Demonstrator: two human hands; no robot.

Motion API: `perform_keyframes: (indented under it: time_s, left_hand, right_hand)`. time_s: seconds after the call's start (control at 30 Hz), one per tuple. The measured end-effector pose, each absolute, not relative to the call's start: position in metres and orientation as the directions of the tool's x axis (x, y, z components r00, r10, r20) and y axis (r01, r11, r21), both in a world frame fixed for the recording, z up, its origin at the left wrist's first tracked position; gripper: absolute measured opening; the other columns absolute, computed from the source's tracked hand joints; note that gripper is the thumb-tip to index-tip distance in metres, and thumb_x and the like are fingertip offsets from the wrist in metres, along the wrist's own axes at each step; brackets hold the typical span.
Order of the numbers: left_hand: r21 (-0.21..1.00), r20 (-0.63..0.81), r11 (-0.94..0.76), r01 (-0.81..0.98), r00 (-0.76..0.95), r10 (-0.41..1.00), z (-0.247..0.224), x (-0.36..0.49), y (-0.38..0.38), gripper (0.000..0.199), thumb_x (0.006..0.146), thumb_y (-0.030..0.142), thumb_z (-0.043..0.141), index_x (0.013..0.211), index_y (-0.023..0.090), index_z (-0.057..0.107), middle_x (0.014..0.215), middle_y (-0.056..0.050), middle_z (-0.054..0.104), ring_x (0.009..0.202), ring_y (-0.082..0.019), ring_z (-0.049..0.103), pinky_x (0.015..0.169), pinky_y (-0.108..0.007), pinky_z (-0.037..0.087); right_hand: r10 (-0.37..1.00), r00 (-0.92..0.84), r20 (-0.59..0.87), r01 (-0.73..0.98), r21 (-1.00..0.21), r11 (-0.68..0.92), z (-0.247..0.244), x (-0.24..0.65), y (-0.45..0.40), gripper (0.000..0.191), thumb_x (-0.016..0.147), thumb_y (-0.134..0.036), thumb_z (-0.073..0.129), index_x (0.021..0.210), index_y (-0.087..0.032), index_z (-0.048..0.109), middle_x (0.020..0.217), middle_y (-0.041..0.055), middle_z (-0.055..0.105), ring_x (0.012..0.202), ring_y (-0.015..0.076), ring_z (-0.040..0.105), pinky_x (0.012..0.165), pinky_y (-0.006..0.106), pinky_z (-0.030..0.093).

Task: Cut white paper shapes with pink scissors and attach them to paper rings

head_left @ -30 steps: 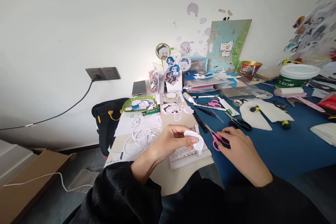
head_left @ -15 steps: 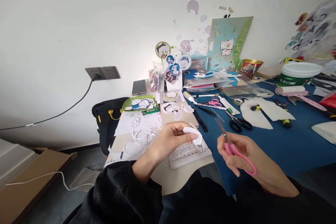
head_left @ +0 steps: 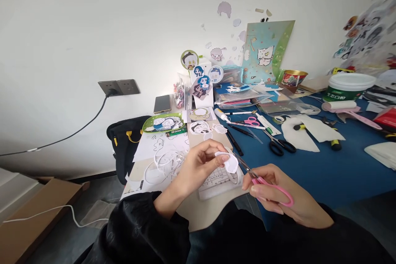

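Between the thumb and fingers of my left hand (head_left: 202,167) is a small white paper piece (head_left: 231,163). My right hand (head_left: 272,192) is closed round the pink handles of a pair of scissors (head_left: 272,188). Their blades point up and left and reach the right edge of the paper piece. Under the paper lies a white sheet with a printed grid (head_left: 213,187), partly hidden by my hands. Curled white paper strips (head_left: 159,169) lie to the left of my left hand.
A green tray (head_left: 148,126) holds paper cutouts. Black scissors (head_left: 280,146), pink scissors (head_left: 252,121) and a glue bottle (head_left: 221,114) lie on the blue surface (head_left: 306,177). A white-lidded tub (head_left: 349,86) stands at the right, a phone (head_left: 162,104) at the back.
My right hand has moved left with the scissors, bringing their blades to the paper. The paper piece has turned slightly in my left hand.
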State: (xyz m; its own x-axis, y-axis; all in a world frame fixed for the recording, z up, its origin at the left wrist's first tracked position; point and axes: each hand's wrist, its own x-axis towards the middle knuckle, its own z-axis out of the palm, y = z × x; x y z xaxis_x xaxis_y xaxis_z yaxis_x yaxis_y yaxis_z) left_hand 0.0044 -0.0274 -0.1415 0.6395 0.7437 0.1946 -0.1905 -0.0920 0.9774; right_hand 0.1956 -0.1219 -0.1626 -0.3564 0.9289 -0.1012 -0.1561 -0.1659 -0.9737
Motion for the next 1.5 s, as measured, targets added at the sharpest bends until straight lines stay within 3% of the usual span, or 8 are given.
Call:
perform_keyframes:
  time_s: [0.6, 1.27, 1.37, 1.5]
  left_hand:
    - [0.976, 0.210, -0.192, -0.100, 0.653, 0.727, -0.139, 0.003, -0.030, 0.010, 0.077, 0.021, 0.070, 0.075, 0.016, 0.062, 0.074, -0.002, 0.067, 0.072, -0.014, 0.063, 0.067, -0.024, 0.048]
    - [0.974, 0.195, -0.222, -0.039, 0.644, 0.740, -0.135, 0.002, -0.033, 0.009, 0.075, 0.020, 0.071, 0.072, 0.016, 0.064, 0.072, -0.001, 0.068, 0.068, -0.012, 0.062, 0.065, -0.023, 0.047]
    - [0.988, 0.153, -0.141, -0.070, 0.635, 0.757, -0.138, 0.004, -0.030, 0.011, 0.071, 0.018, 0.075, 0.072, 0.016, 0.064, 0.069, 0.001, 0.066, 0.066, -0.012, 0.061, 0.064, -0.023, 0.047]
    - [0.987, -0.021, 0.119, -0.109, 0.649, 0.761, -0.144, 0.004, -0.021, 0.018, 0.064, 0.018, 0.080, 0.077, 0.016, 0.068, 0.067, 0.001, 0.067, 0.061, -0.011, 0.059, 0.061, -0.022, 0.046]
  right_hand:
    - [0.901, -0.400, -0.167, -0.067, -0.975, -0.211, -0.156, 0.197, -0.127, 0.029, 0.084, -0.040, 0.063, 0.084, -0.012, 0.067, 0.043, -0.0104, 0.034, 0.032, 0.0019, 0.029, 0.036, 0.019, 0.022]
    - [0.915, -0.283, -0.288, 0.056, -0.957, -0.284, -0.141, 0.204, -0.126, 0.027, 0.083, -0.040, 0.064, 0.084, -0.013, 0.067, 0.041, -0.0115, 0.032, 0.031, 0.0013, 0.023, 0.033, 0.018, 0.016]
    - [0.925, -0.273, -0.264, 0.060, -0.964, -0.258, -0.143, 0.206, -0.122, 0.027, 0.083, -0.039, 0.064, 0.085, -0.013, 0.066, 0.038, -0.0115, 0.033, 0.029, 0.0023, 0.024, 0.032, 0.018, 0.016]
    - [0.939, -0.261, -0.226, 0.062, -0.974, -0.217, -0.144, 0.207, -0.118, 0.026, 0.082, -0.038, 0.064, 0.085, -0.013, 0.066, 0.038, -0.0111, 0.035, 0.029, 0.0028, 0.026, 0.033, 0.019, 0.017]
